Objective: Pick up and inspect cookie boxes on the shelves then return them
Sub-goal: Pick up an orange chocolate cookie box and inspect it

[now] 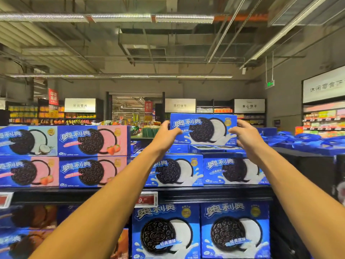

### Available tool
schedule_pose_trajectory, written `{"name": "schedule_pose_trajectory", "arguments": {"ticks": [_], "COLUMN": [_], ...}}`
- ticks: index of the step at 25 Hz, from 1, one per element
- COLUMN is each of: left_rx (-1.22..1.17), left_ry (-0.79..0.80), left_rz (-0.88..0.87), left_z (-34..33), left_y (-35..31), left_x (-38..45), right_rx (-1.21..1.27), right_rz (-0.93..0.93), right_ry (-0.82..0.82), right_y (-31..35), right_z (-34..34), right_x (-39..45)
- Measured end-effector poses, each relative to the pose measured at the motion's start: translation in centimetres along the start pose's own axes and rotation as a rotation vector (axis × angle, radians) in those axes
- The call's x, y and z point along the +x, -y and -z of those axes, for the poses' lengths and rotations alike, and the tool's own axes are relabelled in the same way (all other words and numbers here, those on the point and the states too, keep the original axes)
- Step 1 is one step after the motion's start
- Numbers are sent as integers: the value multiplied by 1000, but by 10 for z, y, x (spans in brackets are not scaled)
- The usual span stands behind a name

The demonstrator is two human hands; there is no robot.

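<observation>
1. Here, both bare arms reach up and forward toward the top of a supermarket display of Oreo cookie boxes.
2. The left hand point(165, 135) grips the left end of a blue Oreo box point(203, 128), fingers curled over its upper left corner and thumb across the front face.
3. The right hand point(246, 136) grips the right end of the same box, fingers wrapped around its right edge and thumb pressing the front.
4. The held box stands upright with its printed face toward the camera, showing a dark cookie, white cream and a milk splash.
5. It is above the top row of the display, its lower edge just over flat-lying blue boxes point(211, 148); I cannot tell whether it touches them.
6. Below those, two more blue boxes of the same flavour point(177, 170) stand side by side on the upper shelf point(214, 193).
7. To the left on that shelf, pink strawberry boxes point(93, 140) are stacked two high, with a pale coconut box point(28, 140) at the far left of the upper row.
8. A price tag point(146, 200) is clipped to the shelf's front edge, partly hidden by the left forearm.
9. On the lower shelf, two larger blue boxes point(235, 229) stand near the camera.
10. Far behind, aisle signs point(180, 105) hang over other shelving.
</observation>
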State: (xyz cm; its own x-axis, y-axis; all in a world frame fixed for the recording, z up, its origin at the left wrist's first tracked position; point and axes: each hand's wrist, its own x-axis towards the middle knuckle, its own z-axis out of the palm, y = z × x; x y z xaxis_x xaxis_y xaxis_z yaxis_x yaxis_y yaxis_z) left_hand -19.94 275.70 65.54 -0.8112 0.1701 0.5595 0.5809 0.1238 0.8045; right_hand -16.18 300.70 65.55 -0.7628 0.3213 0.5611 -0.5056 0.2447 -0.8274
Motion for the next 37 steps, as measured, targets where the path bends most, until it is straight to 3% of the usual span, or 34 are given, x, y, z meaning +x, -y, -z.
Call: {"name": "schedule_pose_trajectory", "arguments": {"ticks": [8,18,32,37], "left_rx": [4,62,-12,9], "left_ry": [20,-297,-177,-184], "left_rz": [66,80,164,99], "left_z": [-27,50,71,77], "left_y": [16,24,32,37], "left_x": [4,-13,-27,-42], "right_rx": [-44,22,14,-12], "right_rz": [-50,4,1,5], "right_ry": [-34,152,199,146], "right_y": [-20,-7,-11,-8], "right_z": [17,-67,-79,-78], "right_x": [1,-19,-31,-43]}}
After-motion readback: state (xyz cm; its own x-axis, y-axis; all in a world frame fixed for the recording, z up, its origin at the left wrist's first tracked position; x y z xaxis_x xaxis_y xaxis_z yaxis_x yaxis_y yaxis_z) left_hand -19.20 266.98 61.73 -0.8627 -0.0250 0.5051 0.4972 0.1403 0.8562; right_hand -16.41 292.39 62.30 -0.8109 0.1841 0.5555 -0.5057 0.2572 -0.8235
